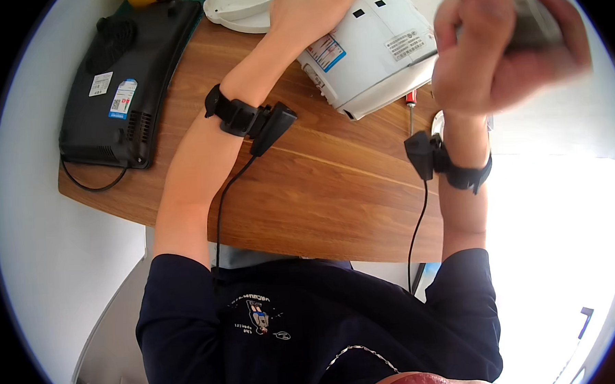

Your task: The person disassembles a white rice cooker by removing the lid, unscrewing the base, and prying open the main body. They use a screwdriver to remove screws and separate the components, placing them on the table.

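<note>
Head view: left hand (310, 10) lies flat on the white appliance (370, 48) that's tipped over on the wooden worktop (321, 184), fingers spread on its casing. Right hand (500, 46) is raised off the worktop, clamped around a blurry grey object (537, 24), can't tell what. Red-handled screwdriver (411, 105) sits just beside the appliance; black appliance (127, 76) lies well to the left.

Wooden table (335, 191), white appliance (370, 45), black appliance (127, 76), screwdriver (411, 108)

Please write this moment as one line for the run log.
left hand: resting on white appliance | right hand: raised, gripping blurred grey object | screwdriver: on wooden table
</note>
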Demonstrator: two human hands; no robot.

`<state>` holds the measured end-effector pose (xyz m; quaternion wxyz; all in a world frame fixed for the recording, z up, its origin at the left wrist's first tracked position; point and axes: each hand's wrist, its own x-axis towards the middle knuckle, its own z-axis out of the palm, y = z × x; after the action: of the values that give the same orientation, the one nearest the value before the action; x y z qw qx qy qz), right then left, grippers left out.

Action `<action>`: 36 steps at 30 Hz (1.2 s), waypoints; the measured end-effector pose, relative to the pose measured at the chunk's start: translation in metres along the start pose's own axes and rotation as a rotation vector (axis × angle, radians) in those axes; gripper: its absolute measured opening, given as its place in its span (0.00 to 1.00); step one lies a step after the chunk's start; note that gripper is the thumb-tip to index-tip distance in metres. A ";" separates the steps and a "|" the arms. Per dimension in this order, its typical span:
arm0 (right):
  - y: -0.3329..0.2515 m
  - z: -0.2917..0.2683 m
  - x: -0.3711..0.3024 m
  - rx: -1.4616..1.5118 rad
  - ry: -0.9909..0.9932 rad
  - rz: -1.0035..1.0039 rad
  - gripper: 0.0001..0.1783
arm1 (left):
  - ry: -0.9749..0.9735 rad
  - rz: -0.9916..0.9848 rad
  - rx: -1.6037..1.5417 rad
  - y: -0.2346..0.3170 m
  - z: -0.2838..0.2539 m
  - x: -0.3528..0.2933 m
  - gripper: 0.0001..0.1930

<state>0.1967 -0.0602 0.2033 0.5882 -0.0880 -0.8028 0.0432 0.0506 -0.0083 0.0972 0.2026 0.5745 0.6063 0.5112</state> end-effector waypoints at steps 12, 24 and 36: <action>0.041 0.032 0.017 -0.134 -0.298 -0.023 0.14 | -0.028 -0.039 -0.036 0.013 -0.008 -0.001 0.38; 0.039 0.052 0.013 -0.106 -0.481 0.104 0.15 | 0.025 0.206 -0.150 0.009 -0.008 -0.003 0.20; 0.058 -0.025 -0.005 -0.247 -0.137 -0.155 0.18 | -0.416 0.013 -0.421 0.015 -0.007 0.002 0.21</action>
<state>0.2271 -0.0051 0.1962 0.5184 -0.0942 -0.8445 -0.0956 0.0516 -0.0119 0.1131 0.4341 0.6161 0.4285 0.4984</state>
